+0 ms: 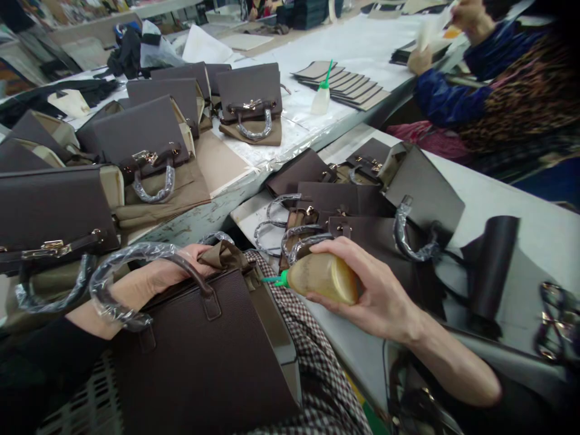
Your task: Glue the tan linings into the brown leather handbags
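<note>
My right hand (380, 290) is wrapped round a squeeze bottle (324, 278) of yellowish liquid, tipped on its side. Its green nozzle (278, 279) points left, at the side edge of a dark brown handbag (203, 362) on my lap; I cannot tell whether the tip touches it. Behind the bag's plastic-wrapped handle (136, 254), my left hand (197, 261) grips the brown fabric lining (226, 257) at the bag's opening. The fingertips there are partly hidden by the folds.
Several similar handbags (136, 133) stand on the left table, others (348, 199) on the right one. A second bottle (321, 99) with a green nozzle stands by stacked panels (344, 84). Another person's hands (471, 18) hold a pale piece at the upper right.
</note>
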The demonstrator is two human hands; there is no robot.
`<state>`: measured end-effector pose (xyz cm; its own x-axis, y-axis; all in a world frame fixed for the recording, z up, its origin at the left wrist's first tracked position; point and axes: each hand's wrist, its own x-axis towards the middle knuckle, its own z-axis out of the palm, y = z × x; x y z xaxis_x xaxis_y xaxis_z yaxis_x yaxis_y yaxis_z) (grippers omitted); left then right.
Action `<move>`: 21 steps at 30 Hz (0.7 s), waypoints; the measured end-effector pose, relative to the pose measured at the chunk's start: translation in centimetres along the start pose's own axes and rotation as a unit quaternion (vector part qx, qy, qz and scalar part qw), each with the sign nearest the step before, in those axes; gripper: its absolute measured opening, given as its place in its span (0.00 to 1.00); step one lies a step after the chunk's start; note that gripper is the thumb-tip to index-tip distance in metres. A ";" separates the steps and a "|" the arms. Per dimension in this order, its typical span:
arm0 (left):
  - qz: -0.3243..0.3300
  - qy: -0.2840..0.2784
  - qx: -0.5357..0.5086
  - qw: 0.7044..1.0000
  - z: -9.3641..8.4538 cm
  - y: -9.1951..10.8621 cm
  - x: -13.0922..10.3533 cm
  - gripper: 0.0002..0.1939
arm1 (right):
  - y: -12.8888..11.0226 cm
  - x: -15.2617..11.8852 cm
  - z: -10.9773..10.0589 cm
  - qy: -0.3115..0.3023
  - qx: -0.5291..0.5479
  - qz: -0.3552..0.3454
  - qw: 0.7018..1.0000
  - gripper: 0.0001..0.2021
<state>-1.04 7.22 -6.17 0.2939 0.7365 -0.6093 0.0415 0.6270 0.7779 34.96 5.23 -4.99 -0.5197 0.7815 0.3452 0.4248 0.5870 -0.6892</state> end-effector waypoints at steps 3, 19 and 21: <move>-0.025 -0.022 0.013 0.999 -0.2 0.3 -0.1 0.19 | -0.2 -0.2 -0.3 0.000 0.009 0.007 1.000 0.26; -0.003 -0.052 0.116 0.992 -2.3 -0.6 0.4 0.16 | -0.4 -0.4 -0.5 -0.048 0.011 0.002 0.999 0.25; 0.003 -0.048 0.134 0.990 -2.2 -0.4 0.4 0.16 | -0.5 -0.9 -0.7 -0.062 0.013 0.006 0.998 0.25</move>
<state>-3.08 7.80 -7.06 0.3846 0.7044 -0.5966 0.2866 0.5232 0.8025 35.72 4.38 -4.55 -0.6026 0.7557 0.2564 0.4131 0.5703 -0.7100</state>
